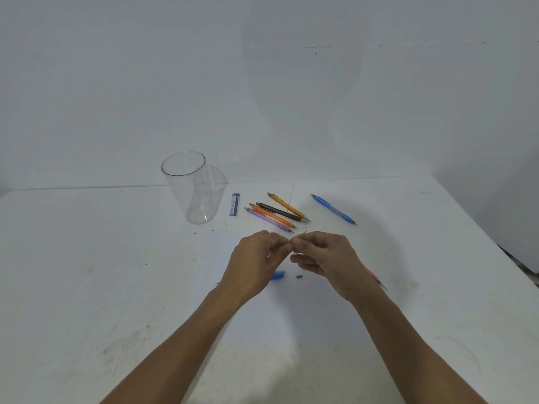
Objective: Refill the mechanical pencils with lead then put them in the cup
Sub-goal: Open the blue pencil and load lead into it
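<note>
Both hands are raised over the middle of the table (116,287), fingertips touching. A thin lead (302,232) is pinched by the right hand (323,258). The left hand (256,258) is curled in a pinch, but what it holds can't be told. A pink pencil (371,273) is seen under the right wrist, held or lying unclear. A blue cap (277,275) and a small dark piece (299,277) are laid below the hands. The cup (189,188) is stood by the back edge, the lead case (234,205) beside it, then four pencils (277,212) bunched, and a blue pencil (334,209) set apart toward the right edge.
</note>
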Motion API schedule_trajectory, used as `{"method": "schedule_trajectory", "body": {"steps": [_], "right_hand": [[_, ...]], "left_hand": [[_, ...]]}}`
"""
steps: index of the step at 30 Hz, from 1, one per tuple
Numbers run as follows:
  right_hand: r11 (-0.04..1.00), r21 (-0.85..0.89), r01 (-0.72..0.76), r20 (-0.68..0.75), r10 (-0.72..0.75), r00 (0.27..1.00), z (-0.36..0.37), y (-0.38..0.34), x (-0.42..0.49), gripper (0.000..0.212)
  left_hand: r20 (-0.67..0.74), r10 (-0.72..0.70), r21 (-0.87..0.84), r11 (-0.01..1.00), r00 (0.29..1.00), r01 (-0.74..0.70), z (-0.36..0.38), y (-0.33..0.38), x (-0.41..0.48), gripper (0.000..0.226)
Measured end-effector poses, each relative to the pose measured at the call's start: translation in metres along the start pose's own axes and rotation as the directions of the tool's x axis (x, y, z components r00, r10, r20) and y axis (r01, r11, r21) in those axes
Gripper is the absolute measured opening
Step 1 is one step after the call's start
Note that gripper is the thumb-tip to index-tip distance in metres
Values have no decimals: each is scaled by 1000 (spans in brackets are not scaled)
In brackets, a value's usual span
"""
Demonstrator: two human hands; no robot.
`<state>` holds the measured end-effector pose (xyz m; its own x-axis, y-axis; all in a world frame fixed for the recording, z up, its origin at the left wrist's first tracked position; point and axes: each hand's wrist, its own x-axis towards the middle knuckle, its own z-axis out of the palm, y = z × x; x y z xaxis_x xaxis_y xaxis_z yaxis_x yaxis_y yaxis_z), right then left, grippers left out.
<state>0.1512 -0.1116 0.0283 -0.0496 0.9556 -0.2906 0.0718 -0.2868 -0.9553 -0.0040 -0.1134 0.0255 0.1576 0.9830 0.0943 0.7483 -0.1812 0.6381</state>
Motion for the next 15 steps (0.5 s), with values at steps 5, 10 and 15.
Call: {"method": "schedule_trajectory", "body": {"steps": [5,10,15], "right_hand": [[1000,13,-20,-54,21,998,2,4,2,5],[998,40,-49,-81,52,995,-1,6,1,10],[996,63,-55,-61,59,996,-3,6,-2,11]], "left_hand": [[79,76,146,985,994,-87,-2,-9,-6,41],[248,75,429,885,966,-179,-2,-21,-12,47],[233,110,404,893,966,-200,1,-26,-12,36]]}}
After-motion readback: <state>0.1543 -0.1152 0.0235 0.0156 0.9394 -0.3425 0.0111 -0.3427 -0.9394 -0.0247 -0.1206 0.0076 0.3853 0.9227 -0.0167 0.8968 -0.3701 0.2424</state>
